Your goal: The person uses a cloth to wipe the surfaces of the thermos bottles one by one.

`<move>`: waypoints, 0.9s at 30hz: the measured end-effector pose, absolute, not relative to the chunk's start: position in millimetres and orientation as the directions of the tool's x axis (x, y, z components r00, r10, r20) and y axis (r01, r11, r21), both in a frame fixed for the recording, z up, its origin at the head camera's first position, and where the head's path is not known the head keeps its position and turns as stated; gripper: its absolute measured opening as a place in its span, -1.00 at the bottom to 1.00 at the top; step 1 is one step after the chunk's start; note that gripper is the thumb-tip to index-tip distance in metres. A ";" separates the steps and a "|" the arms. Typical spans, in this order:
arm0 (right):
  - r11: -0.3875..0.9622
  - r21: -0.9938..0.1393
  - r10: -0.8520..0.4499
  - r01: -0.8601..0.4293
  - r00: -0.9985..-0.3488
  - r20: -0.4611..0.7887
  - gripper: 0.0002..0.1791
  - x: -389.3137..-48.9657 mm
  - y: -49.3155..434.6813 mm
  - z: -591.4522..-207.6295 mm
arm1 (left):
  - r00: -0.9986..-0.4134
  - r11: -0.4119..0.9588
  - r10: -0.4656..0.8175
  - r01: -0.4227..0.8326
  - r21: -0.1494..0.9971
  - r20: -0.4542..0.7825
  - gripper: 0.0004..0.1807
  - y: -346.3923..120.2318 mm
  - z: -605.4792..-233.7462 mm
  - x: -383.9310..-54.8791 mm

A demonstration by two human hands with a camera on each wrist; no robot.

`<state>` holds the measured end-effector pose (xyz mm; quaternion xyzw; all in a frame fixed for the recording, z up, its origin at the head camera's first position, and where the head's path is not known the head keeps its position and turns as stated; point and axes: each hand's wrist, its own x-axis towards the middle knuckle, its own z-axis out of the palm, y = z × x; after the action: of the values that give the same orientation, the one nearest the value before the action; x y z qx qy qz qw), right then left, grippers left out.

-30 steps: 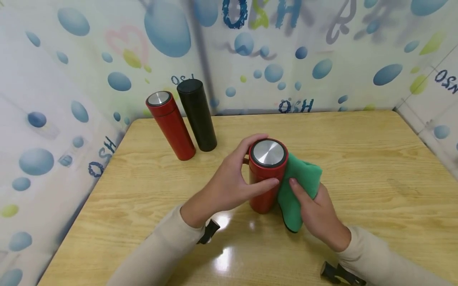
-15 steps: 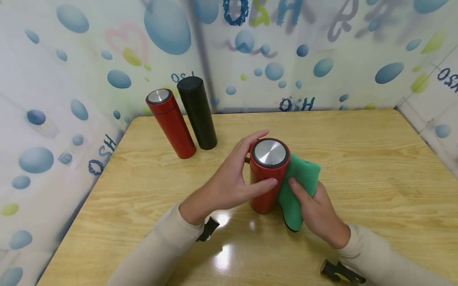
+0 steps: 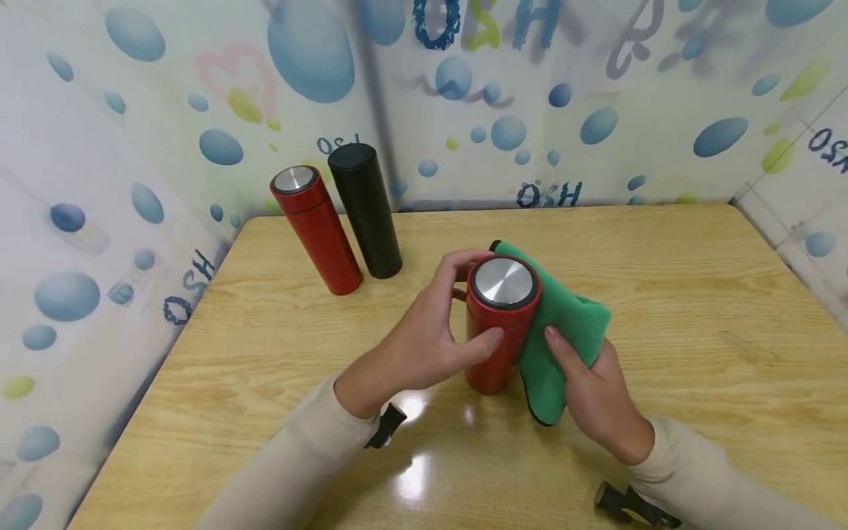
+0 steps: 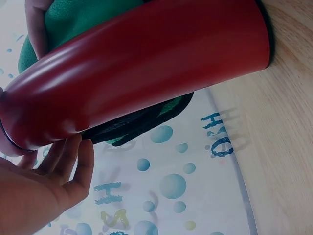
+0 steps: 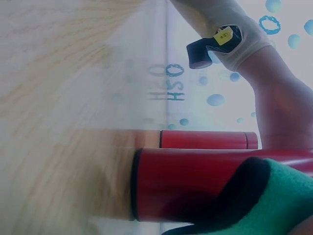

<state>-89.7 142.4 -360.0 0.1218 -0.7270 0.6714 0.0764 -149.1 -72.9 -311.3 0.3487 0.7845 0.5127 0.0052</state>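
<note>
A red thermos flask (image 3: 498, 353) with a brushed silver lid top stands upright near the middle of the table. My left hand (image 3: 424, 335) holds it near the top, thumb across the front and fingers round the far side. In my right hand (image 3: 599, 401) is a folded green cloth (image 3: 563, 316) with a dark edge, gripped with the thumb on top and pressed along the flask's right side. The left wrist view shows the flask's smooth red side (image 4: 146, 63), with the cloth (image 4: 88, 19) behind it. Most right fingers are hidden by the cloth.
Toward the back left stand a second red flask (image 3: 323, 243) and a black flask (image 3: 367, 213), side by side. Behind the wooden table (image 3: 695, 309) hangs a patterned backdrop (image 3: 411, 103). Black wrist mounts (image 3: 386, 425) sit under both sleeves.
The cloth has shifted along the flask, and its dark-edged far corner now shows behind the lid. My right hand has moved slightly right. The back flasks have not moved.
</note>
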 end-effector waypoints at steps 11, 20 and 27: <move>0.121 -0.968 -0.143 -0.222 -0.968 0.204 -0.55 -93.1 139.7 -364.6 | -0.746 0.206 0.548 0.558 0.804 0.377 -0.27 -72.7 -310.2 -152.0; 0.157 -0.958 -0.122 -0.241 -0.967 0.223 -0.57 -89.9 139.7 -363.1 | -0.778 0.256 0.506 0.548 0.797 0.372 -0.11 -68.0 -310.7 -151.8; 0.092 -0.957 -0.075 -0.274 -0.961 0.267 -0.58 -87.9 140.3 -359.8 | -0.798 0.233 0.491 0.508 0.829 0.350 -0.16 -69.1 -315.2 -148.9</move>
<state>-87.9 140.3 -359.8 0.1186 -0.7351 0.6633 0.0748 -148.9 -69.1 -315.2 0.3179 0.7851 0.5315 -0.0080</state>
